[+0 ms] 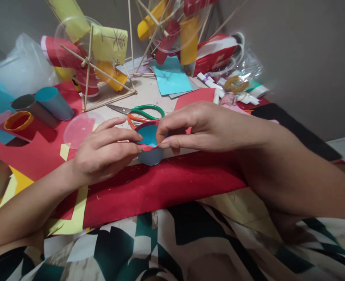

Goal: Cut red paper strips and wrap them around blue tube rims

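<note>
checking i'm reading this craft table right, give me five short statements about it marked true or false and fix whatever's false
1. The left hand and the right hand both touch the red-rimmed blue tube. True.
2. The right hand is gripping the scissors. False: the scissors lie on the table, beyond that tube.
3. Both scissor handles are green. False: one is green, the other orange.
4. A red tube at the left has an orange rim. True.
5. The translucent disc is to the right of the scissors. False: the disc lies to their left.
</note>
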### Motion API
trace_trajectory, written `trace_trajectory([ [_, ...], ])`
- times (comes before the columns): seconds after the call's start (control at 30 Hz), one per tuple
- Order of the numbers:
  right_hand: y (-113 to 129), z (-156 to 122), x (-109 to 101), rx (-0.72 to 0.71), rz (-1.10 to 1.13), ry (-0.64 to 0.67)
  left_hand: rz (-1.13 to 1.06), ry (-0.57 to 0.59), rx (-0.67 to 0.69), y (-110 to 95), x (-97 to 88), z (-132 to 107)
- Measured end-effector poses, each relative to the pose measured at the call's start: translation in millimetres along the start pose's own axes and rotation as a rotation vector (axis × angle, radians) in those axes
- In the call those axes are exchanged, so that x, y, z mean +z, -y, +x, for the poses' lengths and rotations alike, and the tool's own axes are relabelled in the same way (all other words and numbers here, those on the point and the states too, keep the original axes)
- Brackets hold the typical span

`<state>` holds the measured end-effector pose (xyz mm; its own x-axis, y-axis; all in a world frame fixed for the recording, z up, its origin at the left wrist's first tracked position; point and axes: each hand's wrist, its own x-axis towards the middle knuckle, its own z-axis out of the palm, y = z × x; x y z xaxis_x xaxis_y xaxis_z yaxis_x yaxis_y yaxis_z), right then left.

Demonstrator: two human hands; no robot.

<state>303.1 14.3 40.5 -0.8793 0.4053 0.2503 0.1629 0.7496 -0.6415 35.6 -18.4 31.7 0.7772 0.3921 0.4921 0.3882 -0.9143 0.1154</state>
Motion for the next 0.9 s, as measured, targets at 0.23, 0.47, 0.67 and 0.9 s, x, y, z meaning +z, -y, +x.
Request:
trace_trajectory([
  [0.23, -1.3, -2.6, -0.3, -0.023, 0.0, 0.001, -0.016, 0.065, 0.048, -0.8, -5.6, 5.0],
  [0.47, -0.8, -2.7, 0.6, -0.036, -0.022, 0.0, -0.043, 0.096, -0.072, -0.9, -3.9, 6.2],
  [0.67, 0.2, -2.2, -0.8, -0.013, -0.056, -0.014, 0.129, -0.033, 0.094, 1.8, 1.7, 1.0],
  [0.9, -4.5, -2.8, 0.2, -0.009, -0.025, -0.052, 0.002, 0.013, 0.001, 0.3, -1.2, 4.7],
])
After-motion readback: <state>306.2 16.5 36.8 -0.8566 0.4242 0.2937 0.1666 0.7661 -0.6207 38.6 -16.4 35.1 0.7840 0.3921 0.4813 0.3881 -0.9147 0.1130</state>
